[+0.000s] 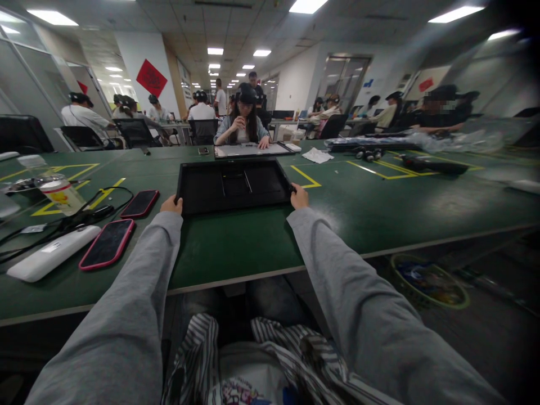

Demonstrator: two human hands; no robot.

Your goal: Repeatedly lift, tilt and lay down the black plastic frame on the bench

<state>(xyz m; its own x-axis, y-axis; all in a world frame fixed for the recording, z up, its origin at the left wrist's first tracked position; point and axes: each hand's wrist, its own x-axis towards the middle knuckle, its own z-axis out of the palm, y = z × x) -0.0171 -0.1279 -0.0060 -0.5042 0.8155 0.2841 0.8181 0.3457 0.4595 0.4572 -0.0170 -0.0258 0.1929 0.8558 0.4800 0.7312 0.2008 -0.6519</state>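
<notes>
A flat black tray-like panel lies on the green table straight ahead of me. My left hand grips its near left corner, fingers curled over the edge. My right hand grips its near right corner the same way. Both arms are stretched out in grey sleeves. The panel has shallow recesses and a few thin bars inside.
Two phones in red cases, a white power bank, black cables and a plastic cup lie at left. Yellow tape marks cross the table. A person sits opposite with a similar panel; others work further back. A basket stands on the floor at right.
</notes>
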